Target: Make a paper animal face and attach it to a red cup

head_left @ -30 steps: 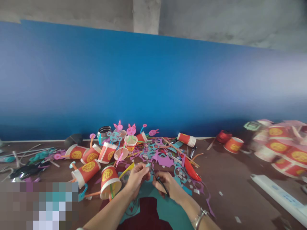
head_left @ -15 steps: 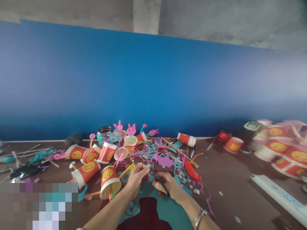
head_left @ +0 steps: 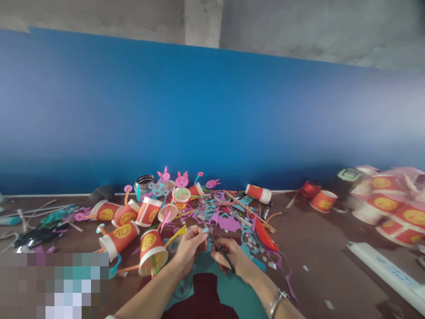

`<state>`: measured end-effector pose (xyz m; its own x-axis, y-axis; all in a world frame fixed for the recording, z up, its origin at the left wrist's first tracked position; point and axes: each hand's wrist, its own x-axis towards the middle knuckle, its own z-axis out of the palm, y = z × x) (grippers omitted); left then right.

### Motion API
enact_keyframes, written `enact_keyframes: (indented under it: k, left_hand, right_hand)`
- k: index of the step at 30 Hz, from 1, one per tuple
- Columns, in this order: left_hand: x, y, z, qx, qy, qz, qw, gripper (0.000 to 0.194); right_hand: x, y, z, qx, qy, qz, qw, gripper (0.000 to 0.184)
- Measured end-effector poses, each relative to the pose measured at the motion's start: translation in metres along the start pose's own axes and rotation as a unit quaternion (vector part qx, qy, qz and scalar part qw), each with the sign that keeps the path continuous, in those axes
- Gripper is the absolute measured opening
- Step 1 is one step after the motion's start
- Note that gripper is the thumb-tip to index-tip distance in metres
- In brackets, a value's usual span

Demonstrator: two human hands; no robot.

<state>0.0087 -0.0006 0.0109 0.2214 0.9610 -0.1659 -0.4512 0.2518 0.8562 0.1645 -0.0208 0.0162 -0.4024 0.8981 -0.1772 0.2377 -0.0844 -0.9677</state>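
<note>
My right hand [head_left: 232, 258] is closed around the black handles of a pair of scissors [head_left: 223, 257], whose blades point up and left toward my other hand. Pinched in the fingertips of my left hand [head_left: 190, 248] is a small light-blue paper piece [head_left: 205, 230], right by the blades. Most of that piece is hidden by my fingers. Below both hands lies a sheet of teal paper [head_left: 242, 288] with a face drawn on its left part [head_left: 183, 287]. A dark red shape covers its near middle.
Red paper cups [head_left: 119, 239] lie to the left, some with straws and paper animal heads. Purple and blue paper scraps [head_left: 226, 221] are heaped ahead. A red pointed object [head_left: 265, 235] lies beside them. At right are stacked cups [head_left: 385, 201] and a white power strip [head_left: 388, 270].
</note>
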Motion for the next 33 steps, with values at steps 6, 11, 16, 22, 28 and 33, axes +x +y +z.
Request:
enact_keyframes:
  k: [6, 11, 16, 22, 28, 33]
  left_hand:
    - [0.0004, -0.0003, -0.0004, -0.006, -0.001, 0.006, 1.000, 0.030]
    - [0.0016, -0.0023, -0.0015, -0.007, -0.001, 0.006, 1.000, 0.031]
    - [0.0022, -0.0033, -0.0025, -0.010, -0.006, 0.014, 1.000, 0.030]
    - [0.0019, 0.0003, -0.0021, 0.005, -0.022, 0.011, 1.000, 0.030]
    - [0.0041, -0.0022, -0.0045, 0.011, -0.023, 0.015, 1.000, 0.030]
    - [0.0059, -0.0077, -0.0073, 0.022, -0.015, 0.007, 1.000, 0.032]
  right_hand:
    - [0.0002, 0.0006, -0.0016, -0.005, 0.003, 0.001, 1.000, 0.026]
    - [0.0015, 0.0030, -0.0015, -0.006, 0.006, -0.004, 1.000, 0.028]
    - [0.0027, 0.0067, -0.0022, -0.004, 0.007, -0.002, 1.000, 0.030]
    - [0.0013, 0.0035, -0.0024, 0.003, -0.003, -0.001, 1.000, 0.030]
    - [0.0027, 0.0038, -0.0030, 0.007, 0.001, -0.007, 1.000, 0.028]
    - [0.0049, 0.0093, -0.0042, 0.012, 0.003, -0.002, 1.000, 0.025]
